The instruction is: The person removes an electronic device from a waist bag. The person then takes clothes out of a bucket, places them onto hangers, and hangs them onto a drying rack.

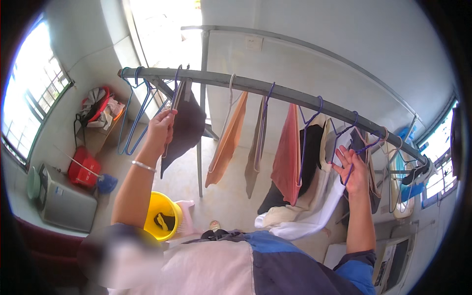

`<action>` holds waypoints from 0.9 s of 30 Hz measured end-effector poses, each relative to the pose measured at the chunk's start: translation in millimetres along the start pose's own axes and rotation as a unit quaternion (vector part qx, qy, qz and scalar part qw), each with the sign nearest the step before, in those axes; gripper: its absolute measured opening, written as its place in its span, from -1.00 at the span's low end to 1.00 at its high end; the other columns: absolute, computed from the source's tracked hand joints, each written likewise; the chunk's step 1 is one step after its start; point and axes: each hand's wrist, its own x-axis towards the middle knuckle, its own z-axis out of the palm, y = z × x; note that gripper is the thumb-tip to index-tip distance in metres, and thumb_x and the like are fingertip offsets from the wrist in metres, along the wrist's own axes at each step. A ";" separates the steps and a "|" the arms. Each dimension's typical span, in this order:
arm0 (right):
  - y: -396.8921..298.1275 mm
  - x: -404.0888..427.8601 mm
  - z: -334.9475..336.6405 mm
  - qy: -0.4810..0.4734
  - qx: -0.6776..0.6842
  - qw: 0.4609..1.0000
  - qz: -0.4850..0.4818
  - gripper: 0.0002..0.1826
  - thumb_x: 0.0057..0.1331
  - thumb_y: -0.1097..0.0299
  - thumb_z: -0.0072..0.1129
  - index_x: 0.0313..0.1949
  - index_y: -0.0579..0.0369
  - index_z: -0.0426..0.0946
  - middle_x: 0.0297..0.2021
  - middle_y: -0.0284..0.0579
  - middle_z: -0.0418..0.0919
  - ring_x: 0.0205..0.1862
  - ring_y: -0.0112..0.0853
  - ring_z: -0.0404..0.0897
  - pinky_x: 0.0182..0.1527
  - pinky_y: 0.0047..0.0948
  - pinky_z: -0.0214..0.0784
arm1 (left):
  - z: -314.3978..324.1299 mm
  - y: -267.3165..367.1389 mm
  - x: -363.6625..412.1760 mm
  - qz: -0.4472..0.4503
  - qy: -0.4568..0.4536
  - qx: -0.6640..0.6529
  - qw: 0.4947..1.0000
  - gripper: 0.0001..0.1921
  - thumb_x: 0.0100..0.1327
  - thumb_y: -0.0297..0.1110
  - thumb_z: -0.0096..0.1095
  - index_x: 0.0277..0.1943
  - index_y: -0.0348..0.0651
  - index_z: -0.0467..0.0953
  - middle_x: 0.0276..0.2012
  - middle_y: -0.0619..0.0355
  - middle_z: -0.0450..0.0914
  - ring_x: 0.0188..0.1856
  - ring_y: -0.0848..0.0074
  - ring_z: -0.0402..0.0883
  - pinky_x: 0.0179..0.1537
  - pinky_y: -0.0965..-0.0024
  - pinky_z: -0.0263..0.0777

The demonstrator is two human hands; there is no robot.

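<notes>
My left hand (162, 125) closes its fingers on the edge of a dark garment (186, 121) on a purple hanger near the left part of a grey metal rail (217, 78). At the right, my right hand (350, 167) has its fingers partly spread against a purple hanger (363, 149), whose wire crosses the palm; whether it grips the wire is unclear. Between the hands hang an orange cloth (228, 143), a grey-brown cloth (255, 158), a pinkish-red cloth (287, 158), a black garment (311, 158) and a white long garment (317, 214).
Bare blue hangers (138, 121) hang at the rail's left end. Below stand a yellow bucket (177, 217) with dark cloth inside and a pink plastic stool (187, 217). A red bin (83, 166), a blue-headed mop (107, 183) and a grey appliance (68, 201) are at the left.
</notes>
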 end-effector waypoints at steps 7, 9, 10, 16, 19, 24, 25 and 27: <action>8.8 9.4 10.6 -0.006 0.028 0.999 0.022 -0.83 0.35 0.29 -0.10 -0.22 0.06 0.45 0.04 0.06 0.40 0.16 -0.06 0.28 0.08 0.29 0.15 | 22.9 11.8 -12.2 0.016 -0.021 0.036 0.999 -0.76 0.33 -0.36 -0.07 -0.03 -0.26 0.38 -0.63 0.34 0.24 -0.76 0.77 0.08 -0.76 0.64 -0.12; 9.1 9.9 17.0 0.026 0.044 0.998 0.028 -0.81 0.35 0.31 -0.13 -0.24 0.08 0.47 -0.01 0.05 0.44 0.11 -0.05 0.33 0.07 0.29 0.16 | 33.3 12.9 -9.0 0.029 -0.032 0.018 0.999 -0.76 0.33 -0.36 -0.08 -0.02 -0.27 0.37 -0.63 0.34 0.24 -0.76 0.77 0.08 -0.76 0.64 -0.11; 8.4 10.2 20.7 0.020 0.040 0.999 0.031 -0.81 0.35 0.31 -0.13 -0.24 0.08 0.47 -0.01 0.05 0.44 0.11 -0.05 0.33 0.07 0.29 0.16 | 37.4 11.9 -9.2 0.030 -0.039 0.000 0.999 -0.75 0.33 -0.36 -0.08 -0.01 -0.28 0.37 -0.63 0.33 0.25 -0.75 0.77 0.09 -0.75 0.64 -0.11; 3.0 5.5 38.1 0.067 0.005 0.997 0.026 -0.77 0.37 0.33 -0.17 -0.07 0.16 0.33 0.01 0.06 0.39 0.08 -0.10 0.38 0.00 0.17 0.28 | 42.5 7.1 -5.7 0.061 -0.011 -0.048 0.997 -0.77 0.33 -0.43 -0.12 -0.02 -0.28 0.37 -0.65 0.35 0.21 -0.75 0.77 0.09 -0.75 0.65 -0.10; 2.6 3.0 40.8 0.056 -0.013 0.998 0.011 -0.72 0.36 0.38 -0.17 0.02 0.21 0.23 0.01 0.05 0.37 0.08 -0.13 0.39 -0.04 0.05 0.35 | 41.5 5.7 -2.4 0.087 -0.027 0.003 0.996 -0.78 0.32 -0.44 -0.13 -0.04 -0.29 0.39 -0.66 0.35 0.24 -0.76 0.78 0.10 -0.76 0.65 -0.08; 5.7 6.0 40.2 0.072 -0.053 0.996 -0.001 -0.65 0.30 0.46 -0.11 0.07 0.26 0.22 -0.01 0.02 0.39 0.05 -0.17 0.42 -0.02 -0.12 0.36 | 33.7 -3.4 -13.7 0.098 0.004 0.050 0.994 -0.78 0.37 -0.39 -0.13 -0.02 -0.25 0.40 -0.64 0.36 0.22 -0.77 0.79 0.09 -0.77 0.68 -0.11; 6.2 6.3 39.4 0.082 -0.051 0.995 0.013 -0.65 0.30 0.46 -0.11 0.07 0.26 0.22 -0.01 0.02 0.39 0.05 -0.17 0.42 -0.02 -0.12 0.36 | 30.6 -4.7 -17.4 0.103 -0.009 0.049 0.993 -0.79 0.37 -0.39 -0.13 -0.03 -0.24 0.39 -0.64 0.36 0.23 -0.77 0.78 0.08 -0.77 0.68 -0.11; 6.9 7.3 37.1 0.068 -0.029 0.997 0.015 -0.66 0.30 0.46 -0.10 0.06 0.26 0.24 -0.01 0.00 0.42 0.04 -0.20 0.44 0.00 -0.18 0.35 | 25.8 -8.1 -24.4 0.104 -0.023 0.047 0.993 -0.80 0.37 -0.38 -0.12 -0.04 -0.23 0.39 -0.64 0.35 0.23 -0.77 0.78 0.08 -0.77 0.68 -0.10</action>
